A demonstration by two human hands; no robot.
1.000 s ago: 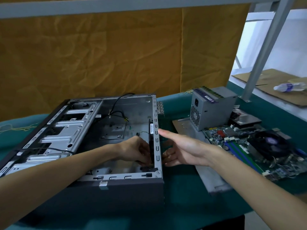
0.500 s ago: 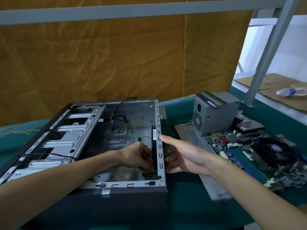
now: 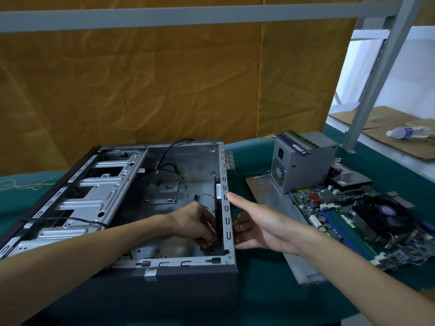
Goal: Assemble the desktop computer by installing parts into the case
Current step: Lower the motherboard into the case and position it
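Note:
The open computer case (image 3: 164, 264) lies on its side on the green cloth. Inside it, against the rear wall, stands a black case fan (image 3: 218, 208) with a white label and thin wires. My left hand (image 3: 197, 224) is inside the case and grips the fan's lower part with curled fingers. My right hand (image 3: 256, 224) is outside the rear wall; its thumb lies along the wall's top rim and its fingers press against the outer face. The fan's lower edge is hidden by my left hand.
To the right lie a grey power supply (image 3: 303, 161), a motherboard with cooler fan (image 3: 367, 222), a hard drive (image 3: 350, 180) and a metal side panel (image 3: 270, 194). A water bottle (image 3: 409, 132) lies on cardboard at far right. A grey metal post (image 3: 372, 74) rises behind.
Both hands stay at the rear wall of the case. My left hand has slid slightly lower on the fan; the camera has tilted a little.

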